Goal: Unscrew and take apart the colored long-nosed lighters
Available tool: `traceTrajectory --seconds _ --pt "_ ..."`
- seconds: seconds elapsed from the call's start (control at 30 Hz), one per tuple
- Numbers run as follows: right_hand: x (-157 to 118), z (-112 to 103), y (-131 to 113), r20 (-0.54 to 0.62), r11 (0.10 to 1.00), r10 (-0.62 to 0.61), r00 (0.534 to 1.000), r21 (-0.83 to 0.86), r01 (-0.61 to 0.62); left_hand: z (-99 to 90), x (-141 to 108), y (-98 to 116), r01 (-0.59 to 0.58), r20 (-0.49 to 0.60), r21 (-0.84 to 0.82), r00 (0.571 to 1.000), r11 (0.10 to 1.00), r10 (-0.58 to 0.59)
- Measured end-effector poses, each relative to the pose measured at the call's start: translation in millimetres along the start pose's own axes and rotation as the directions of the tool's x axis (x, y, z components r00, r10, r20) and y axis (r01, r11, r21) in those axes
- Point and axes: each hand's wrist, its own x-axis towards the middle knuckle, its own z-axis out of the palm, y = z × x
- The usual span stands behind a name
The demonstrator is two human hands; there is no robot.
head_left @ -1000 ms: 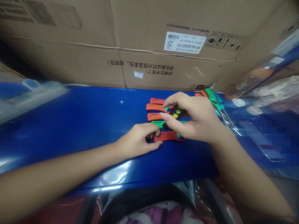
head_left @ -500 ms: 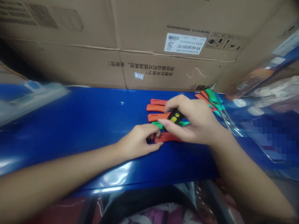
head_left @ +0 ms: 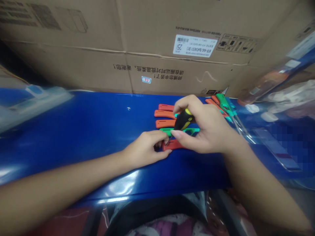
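Note:
On a blue table (head_left: 98, 131), my left hand (head_left: 147, 149) pinches the left end of the nearest red handle (head_left: 175, 144). My right hand (head_left: 209, 127) grips a black and yellow screwdriver (head_left: 183, 120), tilted, its thin shaft reaching down to the red handle's left end beside my left fingertips. Just beyond lie a green handle (head_left: 166, 131), an orange handle (head_left: 164, 124), another orange handle (head_left: 163, 113) and a red handle (head_left: 165, 107), side by side. My right hand covers their right parts.
A large cardboard box (head_left: 152, 42) stands along the table's back. Green and orange lighter-like pieces with metal rods (head_left: 240, 126) lie right of my right hand. Farther right are a phone-like device (head_left: 278, 149) and a clear bottle (head_left: 263, 85). A whitish object (head_left: 34, 101) sits left.
The screwdriver's handle has turned and tilted differently in my right hand, showing more of its yellow end. My left hand and the row of handles have stayed in place.

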Motion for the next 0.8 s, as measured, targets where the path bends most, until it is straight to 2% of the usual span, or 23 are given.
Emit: traceTrajectory --seconds 0.2,0.37,0.5,0.63,0.8 --pt "-0.1 1.1 -1.1 0.01 0.999 -0.023 1.0 0.035 0.022 -0.3 0.0 -0.1 -0.004 0.009 -0.002 1.0 1.0 0.004" --pt "0.0 0.8 -1.3 -0.015 0.998 0.069 0.997 0.006 -0.069 -0.6 0.0 -0.7 0.001 0.026 0.011 1.0 1.0 -0.001" --pt "0.4 -1.1 -2.0 0.02 0.998 0.038 0.999 0.046 -0.039 -0.2 -0.1 -1.0 -0.003 0.011 0.014 1.0 1.0 0.003" --pt "0.4 -1.9 -2.7 0.027 0.997 0.066 0.997 0.047 -0.067 0.0 -0.2 -1.2 -0.006 0.018 0.015 1.0 1.0 0.006" --pt "0.2 0.4 -2.0 0.025 1.0 -0.002 1.0 0.022 0.001 0.3 -0.4 -1.9 -0.012 0.009 0.005 1.0 1.0 0.012"
